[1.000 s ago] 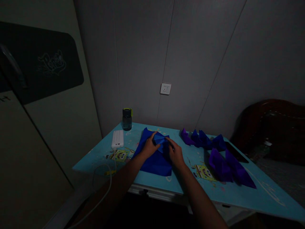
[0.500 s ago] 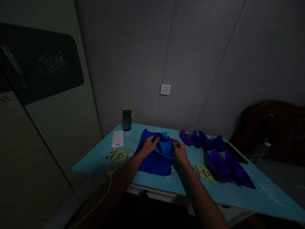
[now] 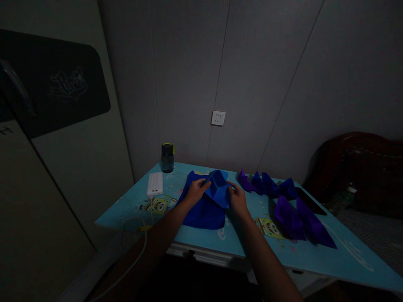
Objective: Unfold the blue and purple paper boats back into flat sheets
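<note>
A folded blue paper piece point(image 3: 220, 192) is held over the middle of the desk point(image 3: 233, 247), above a dark blue paper sheet point(image 3: 204, 216) that is laid flat. Its left edge is pinched by the left hand point(image 3: 195, 193), fingers clamped on the paper, thumb on the near side. Its right edge is gripped by the right hand point(image 3: 238, 200), fingers likewise clamped, some of them hidden behind the paper. The piece is tilted, with an opened pocket shown at its centre; whether the sheet is touched by it cannot be told. To the right, a small purple paper boat point(image 3: 245, 183) is set near the wall, with dark blue paper boats point(image 3: 266, 184) lined up just beside it. Nearer the front edge, two larger purple folded papers point(image 3: 290, 220) are placed side by side. A black flat device point(image 3: 310, 201) is partly covered from view by the folded papers. On the left, a white power bank point(image 3: 155, 183) is laid down with a white cable point(image 3: 145, 241) plugged in; a dark-lidded bottle point(image 3: 167, 159) is stood upright behind it. Cartoon figures point(image 3: 270, 227) are printed on the desktop. A wall socket point(image 3: 218, 118) is mounted above.
</note>
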`<move>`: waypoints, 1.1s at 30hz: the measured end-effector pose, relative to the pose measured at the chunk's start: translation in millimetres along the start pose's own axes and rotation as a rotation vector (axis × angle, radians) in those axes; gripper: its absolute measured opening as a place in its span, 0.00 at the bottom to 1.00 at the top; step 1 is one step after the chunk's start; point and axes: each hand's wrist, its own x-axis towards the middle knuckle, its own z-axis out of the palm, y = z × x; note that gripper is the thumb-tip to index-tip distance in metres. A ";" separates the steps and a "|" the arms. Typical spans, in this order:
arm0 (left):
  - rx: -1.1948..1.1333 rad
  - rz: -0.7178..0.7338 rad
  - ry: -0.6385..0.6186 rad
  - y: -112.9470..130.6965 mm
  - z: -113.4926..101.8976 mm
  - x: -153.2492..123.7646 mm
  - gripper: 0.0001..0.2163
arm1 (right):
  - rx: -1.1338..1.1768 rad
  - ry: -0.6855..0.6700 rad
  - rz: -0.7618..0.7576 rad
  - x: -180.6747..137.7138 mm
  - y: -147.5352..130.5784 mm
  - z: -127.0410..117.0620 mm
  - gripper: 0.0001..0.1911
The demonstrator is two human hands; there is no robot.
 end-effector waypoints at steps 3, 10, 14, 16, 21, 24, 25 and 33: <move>-0.032 0.014 -0.021 5.0 2.4 -2.2 0.22 | -0.022 0.020 -0.019 -0.7 0.8 1.1 0.29; -0.029 0.016 -0.072 12.8 3.9 -6.8 0.24 | -0.069 0.054 -0.010 2.6 7.3 -0.2 0.28; -0.046 -0.002 -0.081 12.3 3.1 -6.4 0.26 | -0.028 0.050 0.031 4.4 9.7 -1.8 0.29; -0.013 -0.004 -0.042 12.4 2.2 -5.7 0.26 | -0.003 0.040 0.042 4.3 9.2 -1.8 0.28; 0.099 0.032 0.082 12.1 -2.0 -3.6 0.25 | 0.034 -0.023 0.027 3.5 5.4 -0.4 0.25; 0.106 0.025 0.112 9.6 -3.4 -2.7 0.26 | 0.058 -0.051 0.013 2.9 2.5 0.2 0.22; 0.110 0.019 0.125 8.9 -3.6 -2.6 0.27 | 0.064 -0.059 0.011 2.6 1.6 0.2 0.22; 0.147 -0.009 0.236 10.1 -3.8 -4.4 0.30 | 0.057 -0.126 -0.023 1.4 1.5 1.2 0.24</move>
